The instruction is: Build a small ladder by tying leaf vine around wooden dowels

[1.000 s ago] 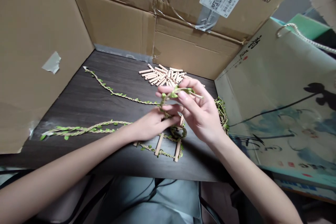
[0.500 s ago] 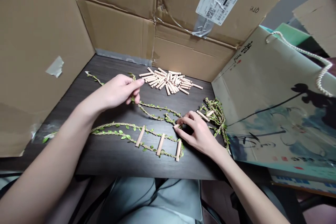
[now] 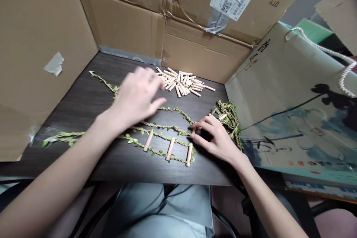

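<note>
A leafy green vine cord [image 3: 167, 127] lies across the dark table [image 3: 83, 104]. Three wooden rungs [image 3: 169, 149] are tied between two of its strands like a small ladder. My right hand [image 3: 216, 139] rests on the table at the ladder's right end, with its fingertips pinched on the vine. My left hand [image 3: 136, 95] hovers over the vine's far strand, just left of a pile of short wooden sticks [image 3: 182, 81]. It is blurred by motion, its fingers stretched out and holding nothing.
A loose bundle of vine [image 3: 231, 117] sits at the table's right edge. Cardboard walls [image 3: 125, 26] close in the left and back. A printed paper bag [image 3: 292, 100] with a rope handle leans on the right. My lap is below the table's front edge.
Both hands lowered the vine ladder from the air onto the table. My left hand then let go of the far strand and swung right toward the stick pile. My right hand stayed at the ladder's end.
</note>
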Motion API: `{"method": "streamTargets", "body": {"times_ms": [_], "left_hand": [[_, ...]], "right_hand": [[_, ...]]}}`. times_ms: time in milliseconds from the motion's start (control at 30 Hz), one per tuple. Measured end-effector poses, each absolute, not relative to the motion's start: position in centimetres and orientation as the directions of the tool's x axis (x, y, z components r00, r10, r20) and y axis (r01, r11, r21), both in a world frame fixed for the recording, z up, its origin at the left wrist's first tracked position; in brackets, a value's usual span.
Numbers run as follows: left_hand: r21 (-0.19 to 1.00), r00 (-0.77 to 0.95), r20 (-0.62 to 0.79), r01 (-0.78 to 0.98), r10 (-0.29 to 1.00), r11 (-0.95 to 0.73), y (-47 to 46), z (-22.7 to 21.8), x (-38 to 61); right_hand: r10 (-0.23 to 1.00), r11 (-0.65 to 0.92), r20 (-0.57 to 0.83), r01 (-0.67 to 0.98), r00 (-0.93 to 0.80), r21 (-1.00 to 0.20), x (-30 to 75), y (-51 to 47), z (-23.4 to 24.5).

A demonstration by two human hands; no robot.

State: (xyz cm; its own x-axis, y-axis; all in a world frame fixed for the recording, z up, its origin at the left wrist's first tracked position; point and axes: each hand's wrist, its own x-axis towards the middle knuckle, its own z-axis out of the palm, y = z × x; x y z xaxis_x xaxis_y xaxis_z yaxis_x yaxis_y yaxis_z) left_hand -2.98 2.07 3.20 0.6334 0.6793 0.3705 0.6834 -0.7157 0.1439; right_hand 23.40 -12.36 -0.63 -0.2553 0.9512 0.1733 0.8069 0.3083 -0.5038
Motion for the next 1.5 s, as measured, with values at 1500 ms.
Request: {"method": "streamTargets", "body": {"times_ms": [1500], "left_hand": [[0.35,0.87,0.251,0.327,0.424,-0.878,0.8,-1.2,0.3]], "right_hand": [[0.986,0.162,0.079,0.928,-0.144,-0.335,22.0,-9.9,0.1]]}}
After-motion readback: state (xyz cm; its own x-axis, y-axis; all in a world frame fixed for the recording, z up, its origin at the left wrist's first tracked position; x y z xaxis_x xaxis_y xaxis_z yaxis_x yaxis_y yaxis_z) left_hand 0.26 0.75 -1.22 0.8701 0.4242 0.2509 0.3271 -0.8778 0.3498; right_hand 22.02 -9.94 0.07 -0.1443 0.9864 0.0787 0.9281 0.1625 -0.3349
